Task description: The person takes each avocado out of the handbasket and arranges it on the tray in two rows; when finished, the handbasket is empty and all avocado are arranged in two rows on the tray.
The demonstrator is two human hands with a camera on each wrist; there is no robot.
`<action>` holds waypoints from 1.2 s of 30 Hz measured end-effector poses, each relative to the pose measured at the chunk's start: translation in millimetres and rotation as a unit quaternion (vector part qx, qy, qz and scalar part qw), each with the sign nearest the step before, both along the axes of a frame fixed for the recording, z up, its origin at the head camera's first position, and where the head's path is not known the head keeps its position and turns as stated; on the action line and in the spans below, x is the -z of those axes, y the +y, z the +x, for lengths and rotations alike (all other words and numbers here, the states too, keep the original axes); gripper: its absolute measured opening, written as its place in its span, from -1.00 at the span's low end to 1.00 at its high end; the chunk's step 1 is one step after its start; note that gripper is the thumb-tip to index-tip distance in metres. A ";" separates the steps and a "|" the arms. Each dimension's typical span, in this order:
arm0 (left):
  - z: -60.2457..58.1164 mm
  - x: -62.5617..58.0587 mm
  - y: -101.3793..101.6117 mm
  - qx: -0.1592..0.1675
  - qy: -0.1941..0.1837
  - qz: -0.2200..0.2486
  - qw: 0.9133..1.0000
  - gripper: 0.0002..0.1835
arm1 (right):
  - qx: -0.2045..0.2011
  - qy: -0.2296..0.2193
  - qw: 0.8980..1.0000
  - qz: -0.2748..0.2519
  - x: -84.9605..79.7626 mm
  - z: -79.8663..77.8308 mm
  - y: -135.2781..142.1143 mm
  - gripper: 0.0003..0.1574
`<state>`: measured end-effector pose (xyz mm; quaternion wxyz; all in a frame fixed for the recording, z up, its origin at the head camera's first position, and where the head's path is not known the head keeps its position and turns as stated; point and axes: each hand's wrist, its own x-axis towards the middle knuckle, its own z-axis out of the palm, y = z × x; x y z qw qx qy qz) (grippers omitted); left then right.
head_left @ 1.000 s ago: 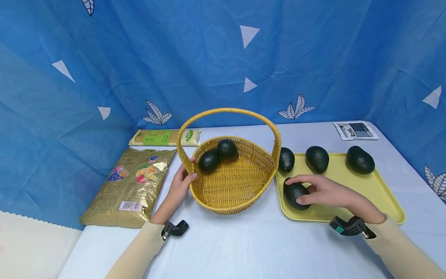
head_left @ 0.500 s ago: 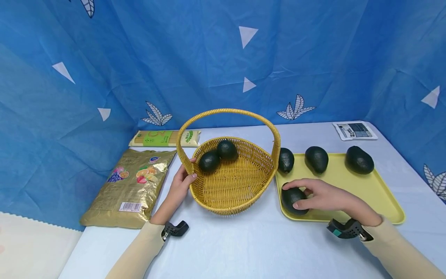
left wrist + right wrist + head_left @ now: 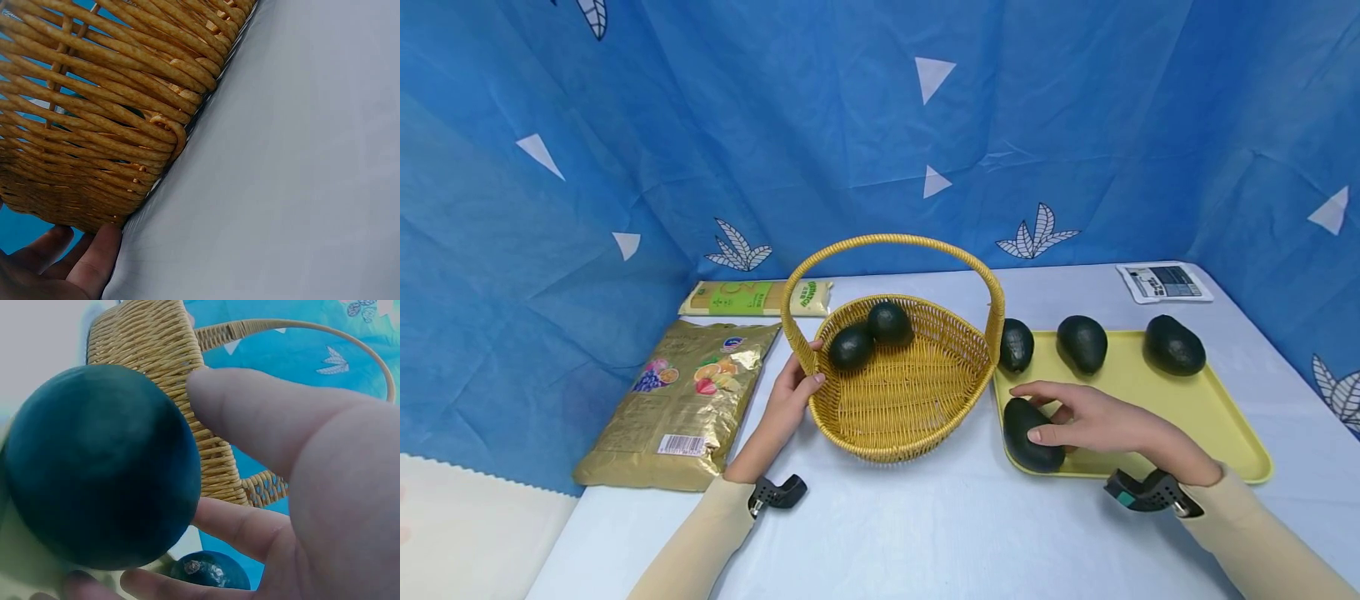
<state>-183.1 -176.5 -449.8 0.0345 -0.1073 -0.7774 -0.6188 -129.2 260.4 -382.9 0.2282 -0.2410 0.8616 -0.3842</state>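
Observation:
My left hand (image 3: 793,388) holds the left side of a yellow wicker basket (image 3: 917,408), thumb outside near the handle's foot; in the left wrist view its fingers (image 3: 94,262) are at the weave. Two dark green avocados (image 3: 851,347) sit inside at the back left. My right hand (image 3: 1093,421) is spread loosely around another avocado (image 3: 1028,437) at the near left corner of a yellow tray (image 3: 1150,408). The index finger extends past its far end. In the right wrist view, the thumb (image 3: 250,415) stands a little off the avocado, with other fingers along its lower edge.
Along the tray's far side lie three more avocados (image 3: 1082,343). A gold bag (image 3: 681,408) with fruit pictures lies left of the basket, behind it a noodle packet (image 3: 752,297). A white pouch (image 3: 1165,282) lies at the back right. Blue cloth (image 3: 850,125) hangs behind.
The avocado by my right hand has shifted left and nearer and turned in the tray; the index finger no longer lies over its far end. My left hand and the basket stay put.

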 end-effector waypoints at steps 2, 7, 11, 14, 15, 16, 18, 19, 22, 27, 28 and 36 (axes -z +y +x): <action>0.1 -0.3 0.0 0.000 -0.002 0.002 1.000 -0.42 | 0.008 -0.023 1.000 -0.006 -0.4 0.0 -0.4 -0.16; -0.7 -0.1 0.2 0.002 0.001 0.004 1.000 -0.41 | 0.026 -0.049 0.998 -0.010 -2.7 0.1 -0.4 -0.13; -1.1 0.7 0.8 0.000 0.001 0.004 1.000 -0.42 | 0.020 -0.031 0.999 -0.015 -2.1 -1.0 0.8 -0.16; -0.5 0.4 1.3 0.000 -0.003 0.003 1.000 -0.41 | 0.013 -0.002 1.000 -0.015 -2.5 -1.1 1.7 -0.20; -0.2 0.2 1.3 0.000 -0.004 0.001 1.000 -0.41 | 0.011 0.008 1.000 -0.014 -3.2 -0.9 1.9 -0.21; -0.3 0.2 1.3 0.000 -0.005 0.001 1.000 -0.41 | 0.011 0.020 1.000 -0.012 -4.5 -0.4 2.0 -0.23; -0.2 -0.3 1.2 0.000 -0.007 0.001 1.000 -0.41 | 0.013 0.040 0.999 -0.011 -7.6 0.7 2.0 -0.26; -0.2 -0.5 1.1 0.001 -0.008 0.001 1.000 -0.41 | 0.016 0.053 0.998 -0.009 -9.4 1.3 1.8 -0.27; -0.2 -1.5 0.9 0.003 -0.010 0.003 1.000 -0.41 | 0.030 0.104 0.994 0.000 -16.8 2.7 -0.1 -0.33; -0.2 -2.5 0.4 0.005 -0.011 0.005 1.000 -0.41 | 0.037 0.184 0.982 0.009 -36.7 2.1 -10.5 -0.41; -0.3 -2.3 0.2 0.003 -0.012 0.004 1.000 -0.41 | 0.033 0.190 0.981 0.010 -40.9 1.4 -14.2 -0.43; -0.6 -0.7 -0.2 0.003 -0.004 0.002 1.000 -0.41 | -0.045 0.228 0.972 0.015 -65.4 -10.4 -58.4 -0.42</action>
